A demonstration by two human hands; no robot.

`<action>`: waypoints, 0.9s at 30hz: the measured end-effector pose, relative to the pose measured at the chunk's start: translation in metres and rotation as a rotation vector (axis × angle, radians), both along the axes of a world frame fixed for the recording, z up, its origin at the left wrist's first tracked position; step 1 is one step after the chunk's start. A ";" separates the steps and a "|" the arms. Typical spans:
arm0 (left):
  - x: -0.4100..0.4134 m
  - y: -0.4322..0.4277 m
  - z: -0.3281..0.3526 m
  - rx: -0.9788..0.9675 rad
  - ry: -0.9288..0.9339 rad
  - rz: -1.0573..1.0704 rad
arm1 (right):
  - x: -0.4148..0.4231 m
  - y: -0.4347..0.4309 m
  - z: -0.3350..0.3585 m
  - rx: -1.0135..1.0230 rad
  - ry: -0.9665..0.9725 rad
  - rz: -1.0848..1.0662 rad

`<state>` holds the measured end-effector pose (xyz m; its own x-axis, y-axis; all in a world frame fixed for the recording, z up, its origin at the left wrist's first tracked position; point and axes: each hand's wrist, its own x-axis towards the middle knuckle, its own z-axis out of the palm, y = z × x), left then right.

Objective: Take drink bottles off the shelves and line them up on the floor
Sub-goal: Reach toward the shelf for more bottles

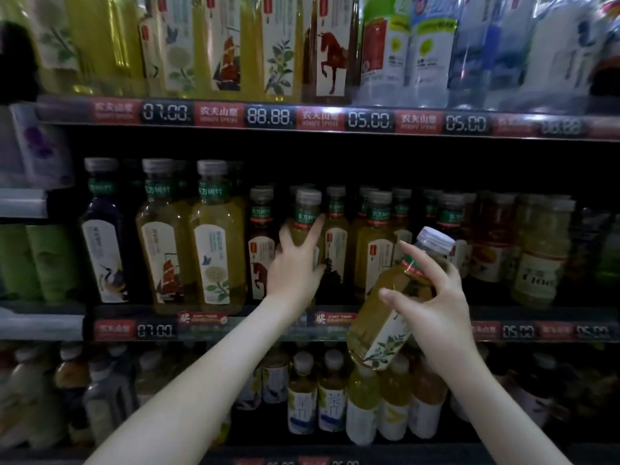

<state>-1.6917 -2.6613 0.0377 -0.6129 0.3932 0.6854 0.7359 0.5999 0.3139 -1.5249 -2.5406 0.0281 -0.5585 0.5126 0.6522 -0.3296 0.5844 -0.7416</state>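
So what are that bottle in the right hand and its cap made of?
Bottle: likely clear, glossy plastic, since the yellow-green drink shows through its wall. Cap: pale with ribbed sides, probably matte plastic, though the dim light leaves that open.

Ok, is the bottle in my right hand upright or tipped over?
Tipped. The bottle gripped by the right hand leans diagonally, with its white cap up to the right and its base down to the left.
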 end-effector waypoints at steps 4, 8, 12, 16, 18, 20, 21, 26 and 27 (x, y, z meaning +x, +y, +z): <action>-0.007 0.005 -0.003 -0.096 0.088 0.096 | -0.013 -0.006 0.005 0.056 0.091 -0.048; -0.016 -0.002 0.003 -0.242 0.335 0.284 | -0.033 -0.012 0.017 0.138 0.171 -0.055; -0.025 -0.016 -0.004 -0.361 0.296 0.235 | -0.064 -0.015 0.020 0.301 0.197 -0.049; -0.032 -0.023 -0.005 -0.422 0.308 0.201 | -0.101 -0.014 0.023 0.441 0.114 -0.083; -0.034 -0.024 -0.003 -0.408 0.322 0.195 | -0.115 -0.015 0.026 0.458 0.016 -0.085; -0.034 -0.025 -0.004 -0.385 0.318 0.178 | -0.124 -0.015 0.026 0.447 -0.113 -0.069; -0.035 -0.026 -0.005 -0.369 0.312 0.167 | -0.126 -0.015 0.026 0.423 -0.164 -0.053; -0.043 -0.024 -0.018 -0.303 0.306 0.161 | -0.130 -0.008 0.017 0.677 -0.426 -0.261; -0.046 -0.023 -0.021 -0.278 0.320 0.165 | -0.128 -0.007 0.015 0.778 -0.478 -0.339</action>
